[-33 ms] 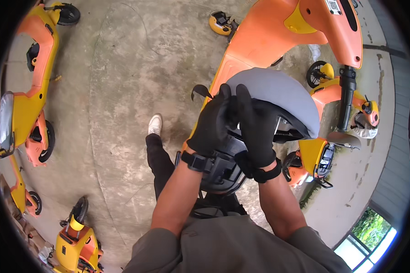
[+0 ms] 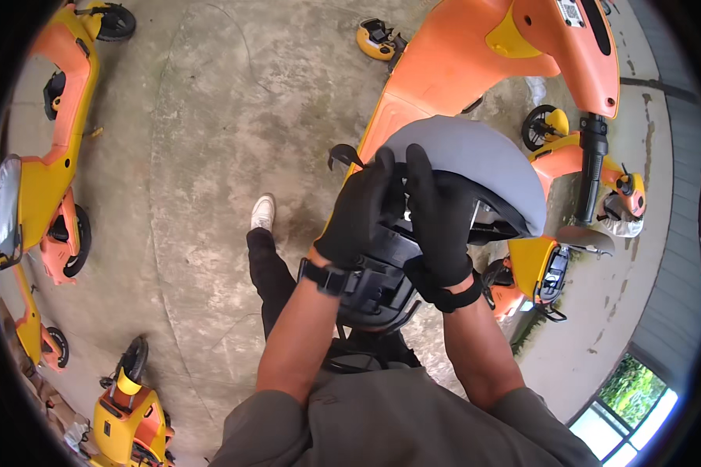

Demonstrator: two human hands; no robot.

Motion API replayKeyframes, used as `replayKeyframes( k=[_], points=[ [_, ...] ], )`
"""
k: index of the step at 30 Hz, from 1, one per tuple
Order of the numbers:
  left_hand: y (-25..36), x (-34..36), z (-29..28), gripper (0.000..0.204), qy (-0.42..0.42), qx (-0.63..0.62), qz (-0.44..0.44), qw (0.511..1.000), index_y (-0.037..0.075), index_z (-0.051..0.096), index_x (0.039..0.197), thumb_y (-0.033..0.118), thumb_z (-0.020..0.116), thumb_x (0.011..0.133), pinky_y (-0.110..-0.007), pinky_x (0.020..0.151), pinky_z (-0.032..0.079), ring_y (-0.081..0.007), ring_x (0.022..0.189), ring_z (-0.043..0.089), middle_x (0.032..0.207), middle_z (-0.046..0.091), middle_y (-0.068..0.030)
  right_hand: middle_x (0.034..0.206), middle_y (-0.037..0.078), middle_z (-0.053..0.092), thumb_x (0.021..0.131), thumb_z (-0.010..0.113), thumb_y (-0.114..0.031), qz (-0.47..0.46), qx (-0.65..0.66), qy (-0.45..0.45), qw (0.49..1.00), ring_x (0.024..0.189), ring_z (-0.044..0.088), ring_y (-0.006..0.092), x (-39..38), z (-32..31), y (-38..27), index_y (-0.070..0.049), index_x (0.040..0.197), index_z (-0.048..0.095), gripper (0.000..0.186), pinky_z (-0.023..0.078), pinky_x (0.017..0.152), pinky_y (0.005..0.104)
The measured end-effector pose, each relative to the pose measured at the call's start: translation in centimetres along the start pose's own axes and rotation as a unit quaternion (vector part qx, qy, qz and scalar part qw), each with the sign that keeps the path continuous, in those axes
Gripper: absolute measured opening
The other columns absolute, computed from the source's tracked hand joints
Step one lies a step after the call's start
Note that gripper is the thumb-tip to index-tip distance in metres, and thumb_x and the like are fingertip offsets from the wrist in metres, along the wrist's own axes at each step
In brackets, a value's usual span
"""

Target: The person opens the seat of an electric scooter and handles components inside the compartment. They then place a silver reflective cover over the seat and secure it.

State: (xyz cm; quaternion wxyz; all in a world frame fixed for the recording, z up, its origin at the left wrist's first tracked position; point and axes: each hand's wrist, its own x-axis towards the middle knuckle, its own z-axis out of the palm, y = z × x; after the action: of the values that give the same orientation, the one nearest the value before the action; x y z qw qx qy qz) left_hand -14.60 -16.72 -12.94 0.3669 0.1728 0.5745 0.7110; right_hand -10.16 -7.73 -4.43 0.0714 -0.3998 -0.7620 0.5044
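A grey padded scooter seat (image 2: 475, 148) sits in front of me, apparently tipped up with its black underside facing me. My left hand (image 2: 358, 210) and my right hand (image 2: 442, 218), both in black gloves, are raised in front of it. Their palms face each other across a narrow gap. On each hand a finger stretches upward; the rest merge into the dark underside. No held thing shows between them. Below the hands is a black rear part (image 2: 382, 292) of the orange scooter (image 2: 436, 62).
The scooter's right handlebar grip (image 2: 591, 167) and brake lever (image 2: 586, 239) stick out on the right. Other orange and yellow scooters stand left (image 2: 51, 191), lower left (image 2: 119, 424) and right (image 2: 527, 261). A wall with a window (image 2: 635, 389) rises on the right.
My left hand and wrist have shifted slightly left, so the gap between the hands is a little wider. My right hand has barely moved.
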Motion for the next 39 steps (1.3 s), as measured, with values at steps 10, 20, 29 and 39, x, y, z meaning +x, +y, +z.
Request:
replayKeyframes(
  k=[10, 20, 29, 39],
  points=[
    [-1.8, 3.0, -0.2, 0.061, 0.126, 0.324, 0.261, 0.901, -0.001, 0.047, 0.128, 0.011, 0.068, 0.073, -0.041, 0.075, 0.048, -0.0313, 0.088, 0.058, 0.104, 0.058, -0.0144, 0.063, 0.006, 0.059, 0.094, 0.057, -0.019, -0.120, 0.010, 0.040, 0.992, 0.057, 0.051, 0.0095, 1.1, 1.3, 1.7, 0.004, 0.096, 0.065, 0.024, 0.039, 0.052, 0.0267],
    [-1.3, 4.2, -0.3, 0.054, 0.132, 0.327, 0.310, 0.883, 0.016, 0.053, 0.130, 0.004, 0.061, 0.078, -0.035, 0.074, 0.054, -0.0283, 0.096, 0.064, 0.115, 0.061, -0.0102, 0.067, 0.005, 0.060, 0.094, 0.057, -0.018, -0.082, 0.006, 0.047, 0.996, 0.062, 0.053, 0.0107, -0.2, 1.3, 2.0, 0.009, 0.088, 0.060, 0.028, 0.041, 0.056, 0.0275],
    [-0.3, 5.1, -0.8, 0.052, 0.068, 0.298, 0.257, 0.917, 0.013, 0.052, 0.130, 0.010, 0.061, 0.079, -0.038, 0.074, 0.052, -0.0330, 0.088, 0.063, 0.103, 0.063, -0.0142, 0.052, 0.005, 0.053, 0.093, 0.058, -0.014, -0.174, -0.044, 0.035, 0.983, 0.051, 0.050, 0.0097, -0.7, 1.4, 1.4, 0.004, 0.074, 0.064, 0.027, 0.038, 0.051, 0.0284],
    [2.4, 3.1, -1.0, 0.068, -0.023, 0.366, 0.209, 0.907, 0.000, 0.035, 0.140, 0.008, 0.067, 0.081, -0.036, 0.086, 0.051, -0.0301, 0.109, 0.060, 0.131, 0.051, -0.0205, 0.082, 0.006, 0.061, 0.093, 0.057, -0.015, -0.050, 0.202, -0.094, 0.973, 0.072, 0.057, 0.0116, -3.8, -3.0, 3.8, -0.003, 0.113, 0.058, 0.024, 0.046, 0.068, 0.0258]
  ],
)
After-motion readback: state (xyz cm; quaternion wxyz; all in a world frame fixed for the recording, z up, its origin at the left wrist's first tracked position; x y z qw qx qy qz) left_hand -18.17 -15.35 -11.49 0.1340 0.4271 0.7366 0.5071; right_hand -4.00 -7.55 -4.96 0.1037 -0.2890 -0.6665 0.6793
